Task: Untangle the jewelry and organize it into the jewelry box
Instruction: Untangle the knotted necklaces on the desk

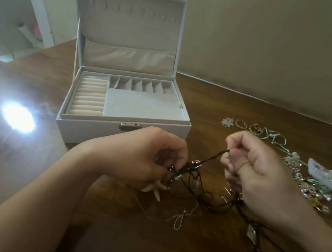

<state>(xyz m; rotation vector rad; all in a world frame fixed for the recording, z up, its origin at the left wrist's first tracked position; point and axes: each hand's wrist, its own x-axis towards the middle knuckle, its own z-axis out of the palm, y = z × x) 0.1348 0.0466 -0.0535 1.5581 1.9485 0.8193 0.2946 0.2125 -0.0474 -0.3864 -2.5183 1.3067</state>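
Step in hand: untangling, by my judgement. Nearest, a silver bow-shaped piece (183,215) lies on the wooden table (28,160). Above it, the left hand (146,155) pinches the beaded end of a tangle of dark cords (197,183); the right hand (261,171) pinches a strand drawn taut. Next move calls for slack, not pulling. Far right: two gold rings (241,123), one heap of mixed jewelry (312,185). Farthest: one open jewelry box (125,107), no jewelry visible in its compartments.

Dark tangled cords (197,185) before open white box (125,107).
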